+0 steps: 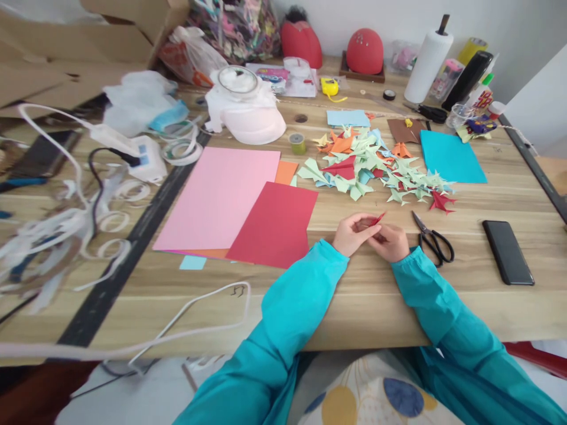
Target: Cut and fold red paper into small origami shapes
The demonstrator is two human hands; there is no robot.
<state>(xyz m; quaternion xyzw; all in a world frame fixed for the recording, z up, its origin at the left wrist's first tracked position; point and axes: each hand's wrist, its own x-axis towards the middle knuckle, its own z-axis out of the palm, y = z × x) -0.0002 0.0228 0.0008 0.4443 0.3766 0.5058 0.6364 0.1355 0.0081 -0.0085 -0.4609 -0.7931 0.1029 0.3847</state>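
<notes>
Both my hands meet over the wooden table (363, 295), pinching a small folded red paper piece (375, 222). My left hand (353, 234) grips its left side, fingers curled. My right hand (393, 242) is closed on its right side. Both sleeves are teal. Just beyond them lies a pile of folded paper figures (376, 168) in green, orange, red and blue. Black scissors (432, 239) lie right of my right hand.
Sheets of pink paper (219, 198) and red paper (274, 224) lie to the left. A black phone (507, 252) rests at right, a teal sheet (450, 156) behind it. A paper towel roll (427, 59), white teapot (243, 106), cables and tape clutter the back and left.
</notes>
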